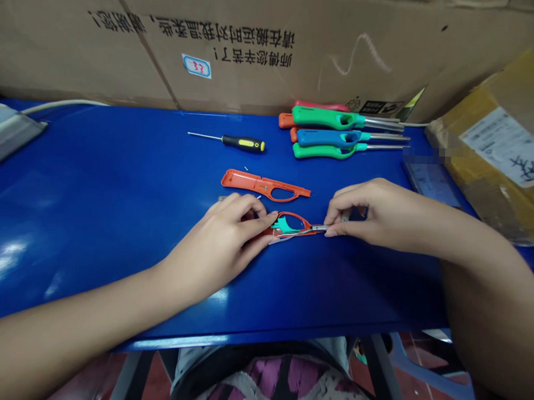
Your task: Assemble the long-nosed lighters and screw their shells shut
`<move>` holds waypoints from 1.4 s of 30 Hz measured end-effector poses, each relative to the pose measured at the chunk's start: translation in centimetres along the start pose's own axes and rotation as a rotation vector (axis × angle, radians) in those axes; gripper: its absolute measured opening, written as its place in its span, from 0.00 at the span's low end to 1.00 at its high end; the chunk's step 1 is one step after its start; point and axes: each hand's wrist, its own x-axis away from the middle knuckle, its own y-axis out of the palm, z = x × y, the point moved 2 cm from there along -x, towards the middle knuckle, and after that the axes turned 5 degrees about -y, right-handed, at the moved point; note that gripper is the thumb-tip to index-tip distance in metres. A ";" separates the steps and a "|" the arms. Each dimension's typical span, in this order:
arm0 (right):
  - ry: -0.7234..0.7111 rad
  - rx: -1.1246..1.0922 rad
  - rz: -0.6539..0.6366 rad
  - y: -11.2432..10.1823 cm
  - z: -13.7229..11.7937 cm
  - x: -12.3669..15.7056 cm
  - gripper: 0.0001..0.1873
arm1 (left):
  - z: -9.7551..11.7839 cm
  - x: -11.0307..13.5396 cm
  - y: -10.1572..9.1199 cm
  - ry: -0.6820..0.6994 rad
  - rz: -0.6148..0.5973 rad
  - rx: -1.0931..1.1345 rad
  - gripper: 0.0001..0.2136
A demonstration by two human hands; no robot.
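An opened orange lighter body (pixel 299 216) lies in front of me, with a teal trigger (pixel 284 225) and thin wires showing inside it. My left hand (pixel 231 231) pinches its handle end between thumb and fingers, covering much of that end. At the other end my right hand (pixel 358 212) closes thumb and fingers on the metal tube (pixel 319 228) where it meets the orange body; the rest of the tube is hidden by the hand. Just beyond, the other orange half shell (pixel 245 180) rests on the table, inner side up.
A black and yellow screwdriver (pixel 243 143) lies on the blue table (pixel 95 217). Several assembled long lighters (pixel 326 138) are stacked against a large cardboard box (pixel 253 83). At the right stand a taped carton (pixel 497 138) and a dark flat object (pixel 432 179).
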 end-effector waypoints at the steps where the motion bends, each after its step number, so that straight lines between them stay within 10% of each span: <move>1: 0.020 0.007 -0.005 0.0 0.0 0.0 0.05 | 0.0 0.0 0.0 0.002 0.002 0.003 0.13; 25: -0.308 0.355 0.065 0.0 -0.9 0.0 0.11 | 0.1 0.0 -0.1 -0.022 0.001 -0.002 0.13; 42: -0.200 0.234 0.129 0.3 -0.6 0.0 0.08 | -0.2 0.0 0.1 -0.005 0.022 -0.006 0.13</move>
